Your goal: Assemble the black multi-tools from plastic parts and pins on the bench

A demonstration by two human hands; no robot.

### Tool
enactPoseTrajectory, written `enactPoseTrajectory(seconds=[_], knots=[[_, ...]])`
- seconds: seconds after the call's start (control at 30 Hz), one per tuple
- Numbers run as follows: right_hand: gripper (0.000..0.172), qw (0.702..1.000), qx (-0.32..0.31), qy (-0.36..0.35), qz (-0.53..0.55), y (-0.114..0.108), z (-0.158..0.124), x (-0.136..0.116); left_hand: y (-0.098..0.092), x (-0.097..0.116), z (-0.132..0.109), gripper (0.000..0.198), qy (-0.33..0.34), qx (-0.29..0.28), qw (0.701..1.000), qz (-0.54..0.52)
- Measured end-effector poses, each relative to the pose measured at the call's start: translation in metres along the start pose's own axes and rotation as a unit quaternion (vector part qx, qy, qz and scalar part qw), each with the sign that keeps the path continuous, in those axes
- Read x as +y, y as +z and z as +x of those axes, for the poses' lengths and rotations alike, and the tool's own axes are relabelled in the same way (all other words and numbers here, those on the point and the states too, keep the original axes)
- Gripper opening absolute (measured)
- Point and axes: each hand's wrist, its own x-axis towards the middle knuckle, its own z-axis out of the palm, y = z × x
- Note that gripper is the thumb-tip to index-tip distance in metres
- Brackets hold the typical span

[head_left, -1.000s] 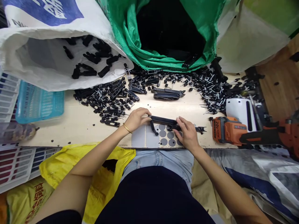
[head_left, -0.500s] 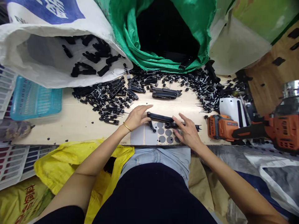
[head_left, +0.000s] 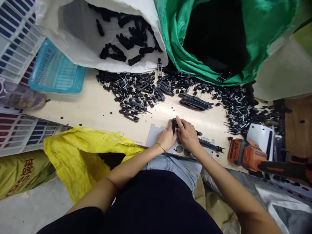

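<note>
My left hand (head_left: 167, 137) and my right hand (head_left: 188, 134) meet over the grey sheets near the table's front edge. Between them is a black plastic hinged arm (head_left: 174, 126), with fingers of both hands closed on its jointed end. Most of the arm is covered by my right hand; a short end emerges beyond its knuckles. Just right of that hand lies a long black bar (head_left: 211, 145) with a forked tip. Grey discs (head_left: 179, 149) show on the sheet below my hands. Farther back rests a small stack of long black arms (head_left: 195, 102).
Piles of black links (head_left: 143, 85) and black-headed metal pins (head_left: 235, 110) spread along the back. Behind them stand a white sack (head_left: 80, 52) of black parts and a green sack (head_left: 175, 48). An orange cordless tool (head_left: 248, 154) lies right; a blue basket (head_left: 57, 73) sits left.
My hands have come together and closed on the hinged arm's end; before, they were apart with spread fingers. The camera view has turned, so the surroundings appear shifted and tilted.
</note>
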Motion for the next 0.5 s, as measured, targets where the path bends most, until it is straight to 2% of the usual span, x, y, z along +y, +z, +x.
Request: enactPoseTrajectory(seconds=[0.13, 0.33, 0.5], knots=[[0.071, 1.0, 0.008, -0.012, 0.01, 0.004, -0.001, 0.007, -0.006, 0.003, 0.005, 0.068, -0.022, -0.008, 1.0, -0.008], [0.076, 0.999, 0.005, -0.04, 0.036, 0.002, 0.001, 0.011, -0.019, -0.003, 0.007, 0.065, 0.014, -0.041, 0.999, -0.012], [0.07, 0.999, -0.041, -0.023, -0.026, 0.002, 0.002, 0.007, -0.011, 0.005, 0.008, 0.067, -0.024, -0.01, 1.0, -0.004]])
